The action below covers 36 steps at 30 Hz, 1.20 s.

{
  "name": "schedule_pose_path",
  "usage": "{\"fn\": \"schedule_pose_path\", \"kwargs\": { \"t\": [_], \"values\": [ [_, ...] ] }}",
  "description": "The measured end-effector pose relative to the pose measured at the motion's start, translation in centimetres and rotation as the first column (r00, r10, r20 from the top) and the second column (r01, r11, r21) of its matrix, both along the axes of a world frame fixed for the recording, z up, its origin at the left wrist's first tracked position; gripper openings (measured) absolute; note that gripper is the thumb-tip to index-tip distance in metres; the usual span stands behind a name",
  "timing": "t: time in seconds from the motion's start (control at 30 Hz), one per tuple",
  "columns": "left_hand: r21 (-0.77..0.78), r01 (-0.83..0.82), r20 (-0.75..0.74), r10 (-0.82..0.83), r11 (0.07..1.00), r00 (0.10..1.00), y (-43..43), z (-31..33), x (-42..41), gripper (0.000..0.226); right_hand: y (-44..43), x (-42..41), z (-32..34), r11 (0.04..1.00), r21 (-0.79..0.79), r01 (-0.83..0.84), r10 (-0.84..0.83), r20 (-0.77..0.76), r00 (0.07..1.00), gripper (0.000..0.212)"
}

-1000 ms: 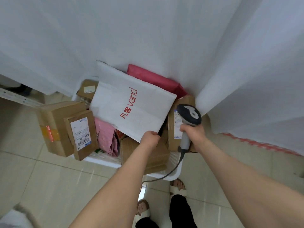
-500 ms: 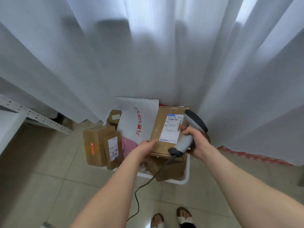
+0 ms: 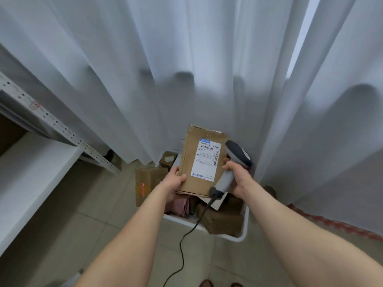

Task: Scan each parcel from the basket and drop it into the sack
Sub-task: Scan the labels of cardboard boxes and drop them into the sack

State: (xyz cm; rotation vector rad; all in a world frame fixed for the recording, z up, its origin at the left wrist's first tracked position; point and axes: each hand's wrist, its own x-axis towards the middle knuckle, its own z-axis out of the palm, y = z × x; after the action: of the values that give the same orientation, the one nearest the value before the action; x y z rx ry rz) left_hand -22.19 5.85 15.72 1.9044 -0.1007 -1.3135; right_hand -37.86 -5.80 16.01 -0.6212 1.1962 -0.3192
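Raising the next one for scanning

The left hand (image 3: 175, 181) now grips the cardboard parcel (image 3: 190, 154) by its lower corner, raised out of the basket (image 3: 245, 224), label up. The right hand (image 3: 238, 175) clasps the scanner (image 3: 238, 156) beside it; scan seems next, sack unseen

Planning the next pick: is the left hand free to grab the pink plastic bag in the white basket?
Probably not yet: the left hand grips the brown cardboard parcel above that pink bag.

Left hand (image 3: 173, 181) holds labelled parcel (image 3: 202, 160); right hand (image 3: 238, 175) grips scanner (image 3: 232, 162) above basket (image 3: 245, 226)
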Motion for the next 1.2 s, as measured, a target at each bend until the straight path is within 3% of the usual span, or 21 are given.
{"fn": "schedule_pose_path", "kwargs": {
  "t": [0.13, 0.3, 0.4, 0.5, 0.77, 1.2],
  "values": [
    [-0.051, -0.067, -0.028, 0.065, 0.996, 0.997, 1.5, 4.7, 0.3, 0.045, 0.9, 0.6, 4.1, 0.995, -0.048, -0.083, 0.086, 0.057, 0.995, 0.028],
    [-0.080, -0.190, 0.191, 0.202, 0.979, 0.961, 3.4, 8.6, 0.2, 0.048, 1.7, 1.2, 8.3, 0.988, -0.112, -0.105, 0.120, 0.130, 0.984, 0.030],
    [-0.116, -0.260, 0.195, 0.279, 0.959, 0.940, 4.8, 10.8, 0.1, 0.030, 2.4, 1.4, 11.3, 0.972, -0.165, -0.167, 0.195, 0.167, 0.967, 0.024],
    [-0.128, -0.273, 0.243, 0.297, 0.953, 0.923, 5.5, 11.8, -0.1, 0.042, 3.2, 1.7, 13.6, 0.944, -0.205, -0.260, 0.297, 0.176, 0.939, 0.013],
    [-0.161, -0.337, 0.207, 0.366, 0.928, 0.907, 7.4, 12.7, 0.1, 0.043, 5.9, 3.5, 18.4, 0.908, -0.275, -0.316, 0.371, 0.177, 0.912, 0.003],
    [-0.150, -0.360, 0.175, 0.384, 0.921, 0.907, 10.6, 11.3, 3.7, 0.049, 9.8, 6.4, 20.8, 0.853, -0.312, -0.419, 0.453, 0.044, 0.890, 0.002]
  ]
}}
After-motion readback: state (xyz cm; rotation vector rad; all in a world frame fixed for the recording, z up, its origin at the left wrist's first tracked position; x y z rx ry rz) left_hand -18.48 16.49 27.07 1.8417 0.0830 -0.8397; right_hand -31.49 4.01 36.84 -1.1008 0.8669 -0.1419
